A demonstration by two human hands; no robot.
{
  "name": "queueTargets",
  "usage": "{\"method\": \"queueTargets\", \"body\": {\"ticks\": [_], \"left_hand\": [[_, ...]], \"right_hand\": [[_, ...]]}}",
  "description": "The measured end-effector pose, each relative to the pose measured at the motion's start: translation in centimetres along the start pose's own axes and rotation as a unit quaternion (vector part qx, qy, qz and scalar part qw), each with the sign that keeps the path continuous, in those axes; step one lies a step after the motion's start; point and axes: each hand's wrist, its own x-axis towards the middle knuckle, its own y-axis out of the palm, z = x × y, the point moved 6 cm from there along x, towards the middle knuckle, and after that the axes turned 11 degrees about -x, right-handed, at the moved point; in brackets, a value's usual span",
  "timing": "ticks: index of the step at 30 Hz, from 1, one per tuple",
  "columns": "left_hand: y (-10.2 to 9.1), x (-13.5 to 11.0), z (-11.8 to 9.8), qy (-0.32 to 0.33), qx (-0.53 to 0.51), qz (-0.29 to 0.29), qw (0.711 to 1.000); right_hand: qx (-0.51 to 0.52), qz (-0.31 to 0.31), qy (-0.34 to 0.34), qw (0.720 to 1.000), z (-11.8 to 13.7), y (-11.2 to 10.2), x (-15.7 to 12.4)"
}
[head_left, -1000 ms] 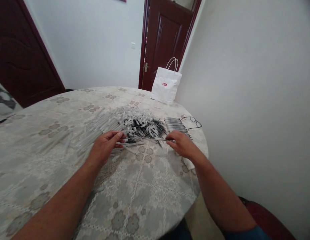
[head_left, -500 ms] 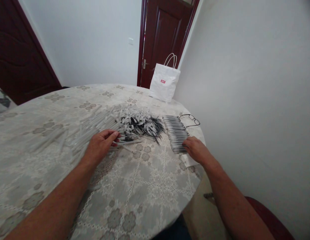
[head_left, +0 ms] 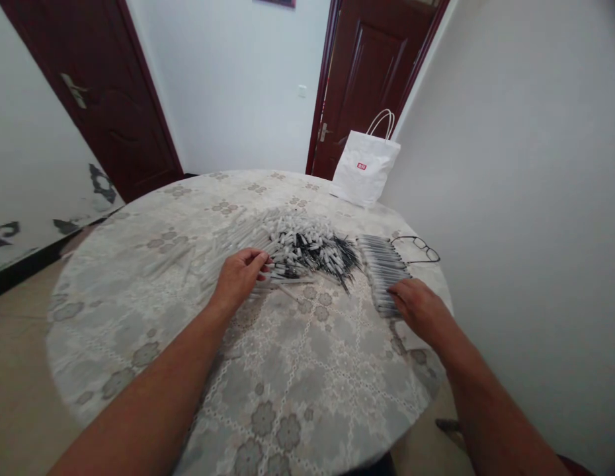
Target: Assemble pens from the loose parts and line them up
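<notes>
Loose pile (head_left: 307, 248) of black-and-white pen parts sits mid-table, twd the far side. Finished row (head_left: 384, 271) of pens lies just beside it at 3 o'clock. Judging by sizes: row is short and the pile big, so most is left to do.

L hand (head_left: 241, 277) is at the pile's 8 o'clock edge, fingers curled round a few pen pieces (head_left: 272, 272). R hand (head_left: 419, 307) lies flat, fingers unclenched, on the row's near end.

Clear tubes (head_left: 213, 244) spread at the pile's 9 o'clock. Glasses (head_left: 421, 248) at 2 o'clock of the row, paper bag (head_left: 364, 168) at 12, on the table (head_left: 287, 396).

Vs 1 s ago: R hand has gone from pile to row; L hand is unchanged.
</notes>
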Motion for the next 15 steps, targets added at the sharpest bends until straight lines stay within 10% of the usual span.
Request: {"method": "queueTargets", "body": {"ticks": [9, 15], "left_hand": [[-0.2, 0.1, 0.4, 0.043, 0.093, 0.019, 0.995], [2.4, -1.4, 0.6, 0.237, 0.309, 0.13, 0.912]], "right_hand": [[0.07, 0.084, -0.12, 0.987, 13.2, -2.1, 6.8], [0.038, 0.004, 0.0, 0.999, 13.2, 0.8, 10.3]]}}
